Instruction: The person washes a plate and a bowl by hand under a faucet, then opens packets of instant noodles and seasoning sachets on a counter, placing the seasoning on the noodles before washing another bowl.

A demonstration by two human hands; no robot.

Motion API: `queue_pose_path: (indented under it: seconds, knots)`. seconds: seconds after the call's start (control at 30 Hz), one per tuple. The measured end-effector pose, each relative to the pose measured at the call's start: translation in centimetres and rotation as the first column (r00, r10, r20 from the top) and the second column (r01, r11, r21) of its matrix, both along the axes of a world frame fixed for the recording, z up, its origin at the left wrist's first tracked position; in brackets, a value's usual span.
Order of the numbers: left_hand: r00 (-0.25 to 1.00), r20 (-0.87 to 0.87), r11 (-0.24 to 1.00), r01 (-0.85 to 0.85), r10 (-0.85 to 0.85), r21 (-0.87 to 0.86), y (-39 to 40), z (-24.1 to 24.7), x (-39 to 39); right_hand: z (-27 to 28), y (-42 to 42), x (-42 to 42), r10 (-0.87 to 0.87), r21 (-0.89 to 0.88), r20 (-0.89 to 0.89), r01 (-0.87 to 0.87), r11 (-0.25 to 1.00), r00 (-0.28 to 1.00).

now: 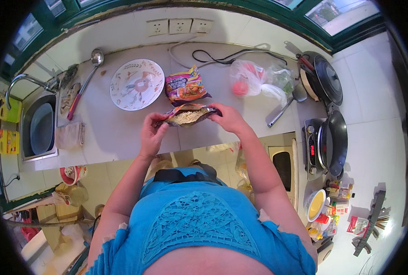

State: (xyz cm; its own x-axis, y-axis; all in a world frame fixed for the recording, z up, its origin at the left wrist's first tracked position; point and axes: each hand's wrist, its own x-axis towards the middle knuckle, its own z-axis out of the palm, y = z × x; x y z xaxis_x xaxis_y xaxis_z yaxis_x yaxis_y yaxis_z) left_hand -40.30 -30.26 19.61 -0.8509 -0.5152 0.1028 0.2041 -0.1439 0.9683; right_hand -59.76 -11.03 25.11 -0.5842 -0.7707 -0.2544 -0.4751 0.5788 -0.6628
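Between my two hands an instant noodle packet [187,117] gapes along its top, with a pale block of dry noodles [189,117] showing inside. My left hand [153,133] grips the packet's left end between thumb and fingers. At the other end, my right hand [227,118] pinches the dark inner foil. A second noodle packet [186,86], purple and orange, lies on the counter just beyond the torn one and looks sealed. To its left sits a wide white bowl [137,84] printed with a bird and leaves; nothing is in it.
A sink [38,127] with a grey basin is at left, beside a ladle [87,82] and a folded cloth [70,135]. Plastic bags [247,77] holding red and green produce, a spatula [286,105] and a wok [335,144] on a lit induction cooker [311,147] stand right.
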Motion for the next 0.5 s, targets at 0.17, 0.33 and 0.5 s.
queue_pose_path:
  seconds: [0.17, 0.33, 0.5]
  knots:
    - [0.935, 0.352, 0.743, 0.2, 0.05, -0.638, 0.9, 6.7, -0.6, -0.7, -0.3, -0.3, -0.019, -0.287, 0.341, 0.124, 0.95, 0.94]
    - [0.951, 0.252, 0.525, 0.125, 0.177, -0.842, 1.2, 4.8, -1.7, -1.4, -0.4, -1.5, 0.036, -0.417, 0.524, 0.219, 0.882, 0.851]
    - [0.946, 0.219, 0.522, 0.065, 0.239, -0.851, 1.2, 3.4, -2.0, -1.8, -0.4, -2.1, -0.145, -0.325, 0.537, 0.362, 0.874, 0.831]
